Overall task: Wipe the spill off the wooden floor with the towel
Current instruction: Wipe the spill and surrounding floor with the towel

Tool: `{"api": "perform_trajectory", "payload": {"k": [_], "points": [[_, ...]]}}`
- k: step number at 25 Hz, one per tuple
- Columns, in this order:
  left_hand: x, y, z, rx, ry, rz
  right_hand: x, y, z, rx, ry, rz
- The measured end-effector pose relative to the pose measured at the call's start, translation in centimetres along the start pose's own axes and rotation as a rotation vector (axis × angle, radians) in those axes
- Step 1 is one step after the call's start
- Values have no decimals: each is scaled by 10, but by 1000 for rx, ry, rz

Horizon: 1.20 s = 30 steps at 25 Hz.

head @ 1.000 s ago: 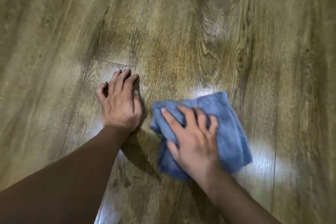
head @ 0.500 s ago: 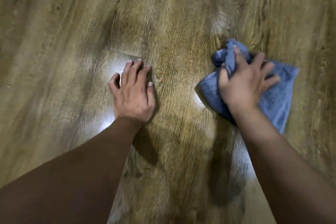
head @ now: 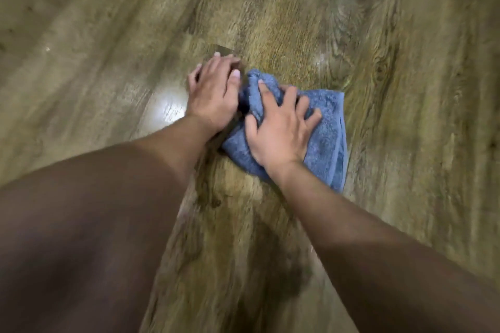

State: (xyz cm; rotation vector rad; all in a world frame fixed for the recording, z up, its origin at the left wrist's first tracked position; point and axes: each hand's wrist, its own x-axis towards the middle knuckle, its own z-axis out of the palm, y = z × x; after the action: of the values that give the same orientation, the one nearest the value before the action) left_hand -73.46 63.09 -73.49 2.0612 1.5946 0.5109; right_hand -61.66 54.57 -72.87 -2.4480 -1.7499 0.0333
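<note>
A blue terry towel lies crumpled on the wooden floor at the middle of the view. My right hand lies on top of it with fingers spread and presses it down; the cloth bunches up beside my forefinger. My left hand rests flat on the bare planks just left of the towel, fingers straight, its edge touching the cloth. A shiny patch shows on the plank left of my left wrist; I cannot tell whether it is liquid or glare. No clear puddle shows.
Brown wood-grain planks fill the whole view on every side of the hands. A plank joint runs just beyond my left fingertips. My two forearms cross the lower half of the picture.
My right hand has swept the towel from the right back to the left, up against my left hand. The left hand has stayed planted on the floor while the view shifted.
</note>
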Motion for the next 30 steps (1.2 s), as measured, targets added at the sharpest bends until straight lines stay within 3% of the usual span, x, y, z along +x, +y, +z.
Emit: {"api": "perform_trajectory", "payload": {"k": [2, 4, 8, 16, 21, 24, 26, 30], "points": [[-32, -33, -27, 13, 135, -85, 3, -2, -2, 22, -22, 9], [-74, -83, -56, 181, 245, -205, 5, 1, 0, 29, 6, 24], [-109, -144, -83, 344, 232, -618, 5, 1, 6, 10, 34, 36], [-103, -143, -79, 422, 218, -617, -3, -37, 4, 12, -16, 160], [-104, -143, -80, 399, 253, -598, -70, -141, 7, 32, -95, -278], [-104, -141, -79, 385, 272, -577, -73, -140, 7, 124, -156, -389], [-104, -143, -80, 375, 283, -571, -41, -107, 5, 100, -125, -337], [-106, -144, -78, 392, 292, -577, 65, -31, 2, 29, -55, 49]]}}
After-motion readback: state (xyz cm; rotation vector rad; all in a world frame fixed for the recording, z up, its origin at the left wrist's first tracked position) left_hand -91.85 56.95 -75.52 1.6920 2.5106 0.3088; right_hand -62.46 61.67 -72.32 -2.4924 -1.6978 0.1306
